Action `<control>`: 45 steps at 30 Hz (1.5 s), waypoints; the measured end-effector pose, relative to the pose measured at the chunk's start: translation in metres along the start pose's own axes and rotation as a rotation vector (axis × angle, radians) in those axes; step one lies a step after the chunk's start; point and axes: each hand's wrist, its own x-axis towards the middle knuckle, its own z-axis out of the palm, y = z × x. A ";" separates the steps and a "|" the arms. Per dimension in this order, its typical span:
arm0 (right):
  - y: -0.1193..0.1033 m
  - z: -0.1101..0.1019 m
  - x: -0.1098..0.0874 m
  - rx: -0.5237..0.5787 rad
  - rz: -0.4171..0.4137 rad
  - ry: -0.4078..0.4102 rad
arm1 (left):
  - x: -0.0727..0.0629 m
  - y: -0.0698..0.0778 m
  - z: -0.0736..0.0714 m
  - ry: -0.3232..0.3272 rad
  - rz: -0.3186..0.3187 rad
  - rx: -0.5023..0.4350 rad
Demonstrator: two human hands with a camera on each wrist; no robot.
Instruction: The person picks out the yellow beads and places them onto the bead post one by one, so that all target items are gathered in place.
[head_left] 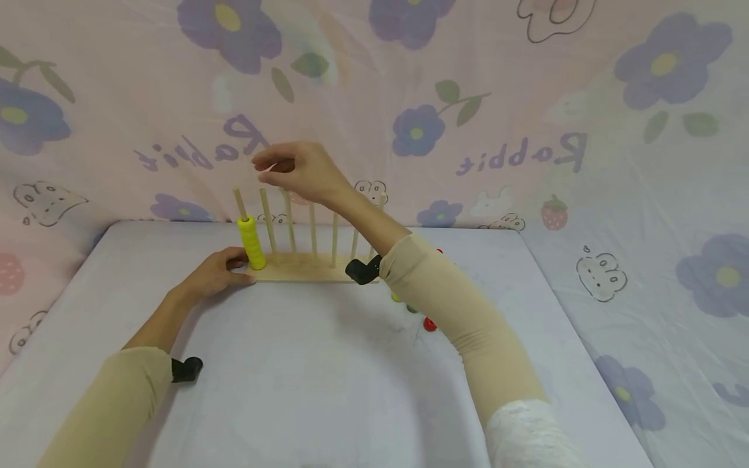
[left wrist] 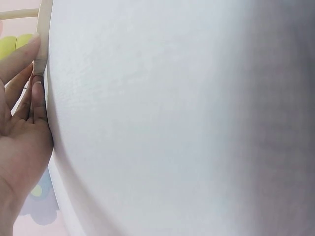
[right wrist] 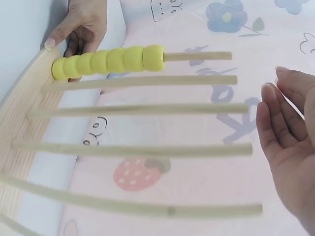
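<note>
A wooden bead rack (head_left: 304, 270) stands on the table, with a row of upright pegs (right wrist: 147, 109). Several yellow beads (head_left: 251, 244) are stacked on the leftmost peg, whose bare tip shows above them. At that end my left hand (head_left: 213, 274) holds the base, thumb at the front edge and fingers around the end, as the left wrist view also shows of the base (left wrist: 43, 44). My right hand (head_left: 307, 172) hovers above the peg tops on the left side. Its fingers are loosely bent, and nothing shows between thumb and fingertips (right wrist: 268, 91).
To the right of the rack lie loose beads, among them a red bead (head_left: 430, 324), a green bead (head_left: 412, 309) and a yellow bead (head_left: 396, 297), partly hidden by my right forearm. A patterned cloth (head_left: 351, 97) hangs behind the white table (head_left: 281, 364).
</note>
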 end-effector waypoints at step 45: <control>0.050 -0.060 -0.130 0.082 0.061 0.105 | -0.005 -0.001 -0.004 -0.002 -0.009 0.039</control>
